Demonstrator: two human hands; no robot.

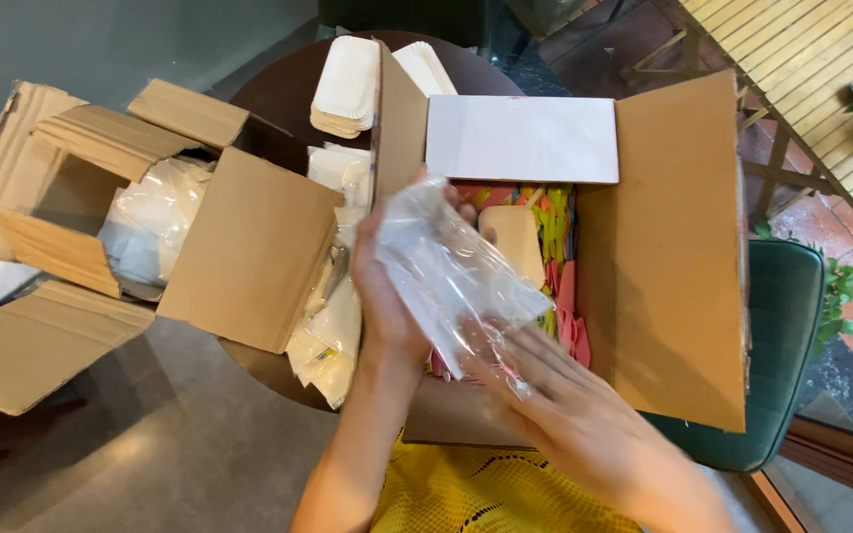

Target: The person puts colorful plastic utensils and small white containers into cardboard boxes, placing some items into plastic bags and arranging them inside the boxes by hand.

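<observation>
Between both hands [387, 296], slanted clear bag [446, 271]

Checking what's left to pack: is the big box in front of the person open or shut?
Open: the big cardboard box has flaps spread outward, colourful pieces visible inside.

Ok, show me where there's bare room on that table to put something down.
Bare dark table shows only at the far edge, between the left box and the stacked paper trays. Elsewhere it is crowded: plastic bags fill the gap between boxes, and the open box covers the rest.
</observation>
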